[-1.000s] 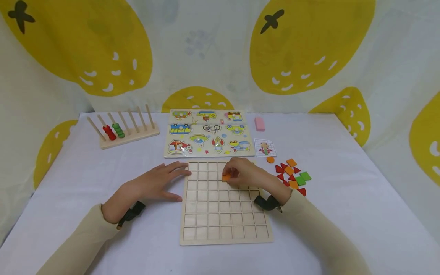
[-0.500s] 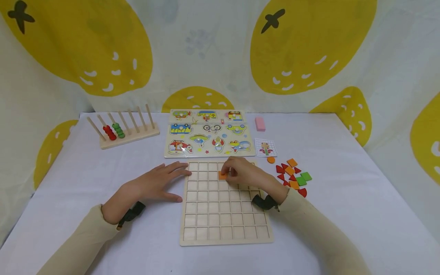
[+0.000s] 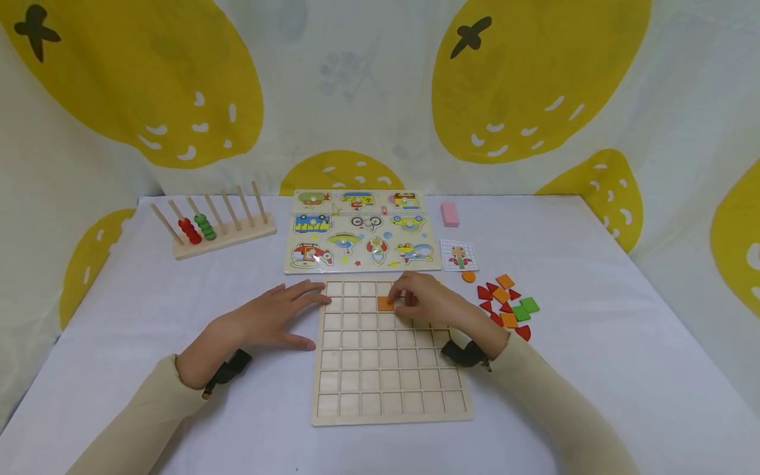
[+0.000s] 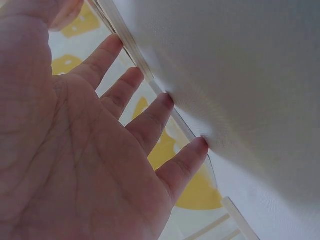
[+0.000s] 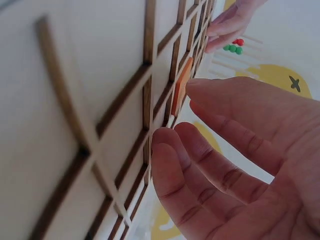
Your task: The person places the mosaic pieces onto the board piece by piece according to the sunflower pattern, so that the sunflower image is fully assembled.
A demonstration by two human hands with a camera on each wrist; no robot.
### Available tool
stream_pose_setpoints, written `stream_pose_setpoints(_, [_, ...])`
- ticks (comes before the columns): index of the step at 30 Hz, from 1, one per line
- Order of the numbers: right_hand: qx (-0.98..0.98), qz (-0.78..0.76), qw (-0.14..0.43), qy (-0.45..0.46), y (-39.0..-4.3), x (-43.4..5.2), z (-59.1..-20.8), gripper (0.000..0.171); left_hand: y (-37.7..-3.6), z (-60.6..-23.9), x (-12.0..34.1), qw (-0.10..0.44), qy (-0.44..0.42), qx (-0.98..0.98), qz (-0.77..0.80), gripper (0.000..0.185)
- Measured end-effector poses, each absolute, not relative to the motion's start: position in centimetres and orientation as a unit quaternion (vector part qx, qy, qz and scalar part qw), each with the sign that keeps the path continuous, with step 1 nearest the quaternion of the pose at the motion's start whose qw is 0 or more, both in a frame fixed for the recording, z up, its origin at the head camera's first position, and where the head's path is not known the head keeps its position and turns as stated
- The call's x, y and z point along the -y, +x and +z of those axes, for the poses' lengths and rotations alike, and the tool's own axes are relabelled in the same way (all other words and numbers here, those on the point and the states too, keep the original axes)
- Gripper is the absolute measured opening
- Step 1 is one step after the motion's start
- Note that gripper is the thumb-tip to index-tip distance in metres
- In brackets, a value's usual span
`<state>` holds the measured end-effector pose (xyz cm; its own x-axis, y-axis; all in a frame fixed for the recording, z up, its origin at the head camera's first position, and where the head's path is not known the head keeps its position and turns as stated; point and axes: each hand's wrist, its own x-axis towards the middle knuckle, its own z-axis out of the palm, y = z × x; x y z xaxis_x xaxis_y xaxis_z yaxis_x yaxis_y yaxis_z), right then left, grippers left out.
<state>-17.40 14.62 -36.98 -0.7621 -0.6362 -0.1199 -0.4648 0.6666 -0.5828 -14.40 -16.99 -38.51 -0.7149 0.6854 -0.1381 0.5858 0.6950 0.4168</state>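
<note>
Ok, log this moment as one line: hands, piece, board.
left hand: flat, steadying grid board edge | right hand: fingertips at orange square | square: in a second-row cell | loose pieces: right of board

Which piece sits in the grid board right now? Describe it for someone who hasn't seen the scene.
Find the wooden grid board in front of the person. In its second row from the far edge, by the right hand, lies an orange square tile. It is the only coloured piece in the board; all other visible cells are bare.
</note>
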Motion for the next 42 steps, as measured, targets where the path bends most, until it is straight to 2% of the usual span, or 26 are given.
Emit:
stream_pose_setpoints(8, [-0.906, -0.284, 0.164, -0.267, -16.9, -16.5, -36.5, 0.014, -14.3, -38.5, 17.0, 0.143, 0.348, -0.910, 0.174, 0.073])
stream_pose_setpoints(20, [-0.903, -0.309, 0.104, -0.279, -16.6, -20.7, -36.4, 0.013, -14.4, -38.7, 17.0, 0.140, 0.350, -0.910, 0.173, 0.074])
stream_pose_setpoints(26, [-0.918, -0.296, 0.083, -0.251, -16.5, -23.0, -36.1, 0.013, -14.4, -38.9, 17.0, 0.139, 0.349, -0.912, 0.168, 0.075])
stream_pose_setpoints(42, [-0.937, -0.263, 0.140, -0.184, -16.3, -27.0, -36.3, 0.018, -14.6, -39.1, 17.1, 0.128, 0.363, -0.908, 0.168, 0.074])
